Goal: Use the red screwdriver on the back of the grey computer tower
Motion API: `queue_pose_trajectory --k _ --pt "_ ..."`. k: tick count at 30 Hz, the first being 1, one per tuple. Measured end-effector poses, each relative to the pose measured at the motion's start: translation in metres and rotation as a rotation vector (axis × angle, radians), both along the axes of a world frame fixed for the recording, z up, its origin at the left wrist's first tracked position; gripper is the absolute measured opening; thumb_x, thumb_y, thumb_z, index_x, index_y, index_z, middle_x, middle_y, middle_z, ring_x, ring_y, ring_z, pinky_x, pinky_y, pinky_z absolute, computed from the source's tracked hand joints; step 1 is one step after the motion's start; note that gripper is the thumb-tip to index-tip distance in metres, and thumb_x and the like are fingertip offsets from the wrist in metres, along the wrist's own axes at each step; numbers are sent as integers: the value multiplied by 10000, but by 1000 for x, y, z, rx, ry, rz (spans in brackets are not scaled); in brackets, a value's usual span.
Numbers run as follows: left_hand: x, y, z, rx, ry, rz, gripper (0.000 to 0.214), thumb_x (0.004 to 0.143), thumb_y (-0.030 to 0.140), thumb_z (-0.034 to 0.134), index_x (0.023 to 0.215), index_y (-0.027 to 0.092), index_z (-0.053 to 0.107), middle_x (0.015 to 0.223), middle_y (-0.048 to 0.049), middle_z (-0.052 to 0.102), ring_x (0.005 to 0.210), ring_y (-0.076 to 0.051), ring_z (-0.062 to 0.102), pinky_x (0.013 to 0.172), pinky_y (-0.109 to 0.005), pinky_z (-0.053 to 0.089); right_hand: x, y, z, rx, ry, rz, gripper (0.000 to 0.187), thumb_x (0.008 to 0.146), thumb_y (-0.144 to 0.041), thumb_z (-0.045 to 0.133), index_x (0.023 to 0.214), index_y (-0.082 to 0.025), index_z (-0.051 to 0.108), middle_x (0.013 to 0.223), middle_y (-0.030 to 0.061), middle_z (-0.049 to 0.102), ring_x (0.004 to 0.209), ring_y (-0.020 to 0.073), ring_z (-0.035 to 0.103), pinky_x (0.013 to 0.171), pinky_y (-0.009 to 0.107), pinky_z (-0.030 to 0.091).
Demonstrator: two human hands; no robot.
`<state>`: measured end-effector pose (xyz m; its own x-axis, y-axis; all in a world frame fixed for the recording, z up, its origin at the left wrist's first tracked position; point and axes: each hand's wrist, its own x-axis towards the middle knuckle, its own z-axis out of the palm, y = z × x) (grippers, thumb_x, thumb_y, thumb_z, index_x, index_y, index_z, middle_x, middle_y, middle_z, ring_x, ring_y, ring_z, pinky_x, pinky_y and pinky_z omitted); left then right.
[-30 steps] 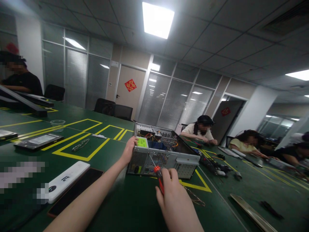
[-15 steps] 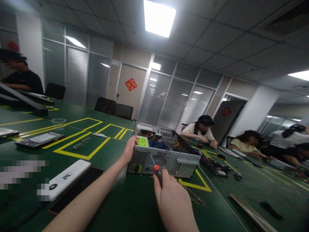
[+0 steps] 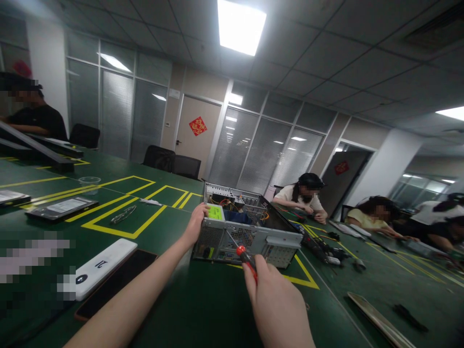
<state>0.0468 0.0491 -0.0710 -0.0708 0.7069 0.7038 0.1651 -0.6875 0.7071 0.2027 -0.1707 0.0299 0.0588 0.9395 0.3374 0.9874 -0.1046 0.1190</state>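
Note:
An open computer case (image 3: 250, 237) lies on the green table with its rear panel facing me. At its left end sits a power supply (image 3: 215, 212) with a bright green label. My left hand (image 3: 197, 222) grips the case at that upper left corner, fingers curled over the edge. In my right hand (image 3: 270, 285) is a red and black screwdriver (image 3: 247, 261), slanted up to the left. Its thin shaft reaches the rear panel beside the power supply; whether the tip sits on a screw is too small to tell.
A white power bank (image 3: 105, 268) and a dark phone (image 3: 118, 282) lie left of my forearm. Farther left are a hard drive (image 3: 65, 208) and a clear plastic cup (image 3: 89, 182). Loose cables (image 3: 331, 249) and a long metal strip (image 3: 377, 319) lie right. Several people sit around.
My right hand has shifted right and slightly down, and the screwdriver now leans more to the left, its tip still at the rear panel. My left hand keeps its grip on the case.

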Motion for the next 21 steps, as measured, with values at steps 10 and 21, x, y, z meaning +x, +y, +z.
queue_pose_trajectory --k 10,21 --pt "-1 -1 0 -15 1 -16 312 903 342 261 774 208 511 1127 -93 612 1268 -228 451 1118 -419 314 -5 -3 -3 -68 42 142 491 733 -2 541 1179 -207 538 1173 105 566 725 160 668 588 239 471" --pt "0 1 -1 4 -19 -9 311 906 317 275 783 201 536 1118 -84 627 1245 -219 477 1120 -399 317 -7 2 -4 32 81 87 220 938 -289 406 1007 -190 590 827 73 669 693 204 672 560 275 470"
